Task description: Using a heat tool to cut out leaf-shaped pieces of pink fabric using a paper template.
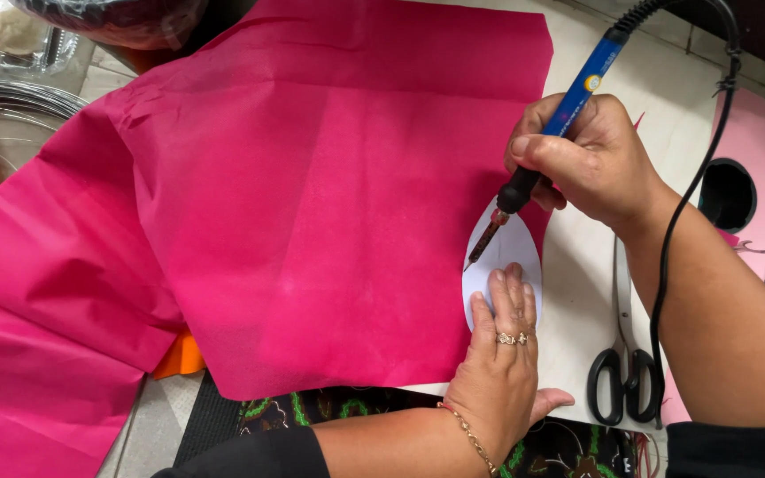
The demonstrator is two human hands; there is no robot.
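Fabric (312,195) (pink) under flat left hand (502,354) pressing template (511,252); right hand (591,155) grips soldering iron (537,146).

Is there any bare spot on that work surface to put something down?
A bare strip of white board lies between the white oval template and the black scissors. Another lies above the right hand, beside the pink fabric. Around the left hand and hot tool it is crowded.

Matt pink cloth, glossy plastic tool
The pink fabric (312,204) looks matt, fibrous and creased; the white template (506,257) is smooth paper; the hot tool (551,133) has a glossy blue plastic handle and dull metal tip; the scissors (622,354) show shiny metal blades and black plastic loops
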